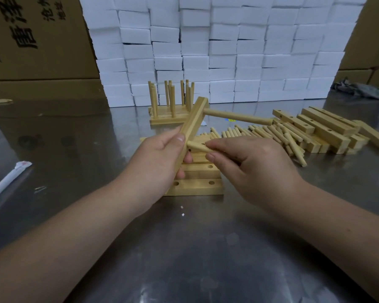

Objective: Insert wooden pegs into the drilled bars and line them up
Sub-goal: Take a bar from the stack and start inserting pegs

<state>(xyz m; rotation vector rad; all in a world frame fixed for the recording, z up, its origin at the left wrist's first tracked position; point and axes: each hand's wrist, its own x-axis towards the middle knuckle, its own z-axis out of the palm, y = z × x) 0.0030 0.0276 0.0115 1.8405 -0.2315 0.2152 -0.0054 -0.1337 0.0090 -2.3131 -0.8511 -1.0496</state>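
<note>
Closest to us runs the shiny steel table [195, 259], w/ a couple of tiny white crumbs on it just short of our wrists. Above that, our L hand [160, 158] grips the lower part of a drilled bar [193, 125], thumb on its near face, fingers curled round behind. We hold the bar tilted, its top end leaning away & to the right. One long peg [236, 118] already sits in the bar near the top end and sticks out sideways to the right.

Our R hand [249, 169] pinches a second peg [196, 147] btwn thumb & forefinger. Its tip meets the bar's side right by our L thumb; we can't tell if it's in the hole yet.

Directly under both hands lies a flat row of drilled bars [195, 188], holes facing up. Just right of them is a scatter of loose pegs [260, 133], touching a heap of more bars [328, 130] further right. Behind the held bar stand finished bars w/ upright pegs [171, 101], side by side.

At the back rises a wall of white foam blocks [228, 51], w/ cardboard boxes [31, 40] to its left. A white wrapped stick [7, 180] lies at the table's left edge, and a dark cloth [359, 89] at far right.
</note>
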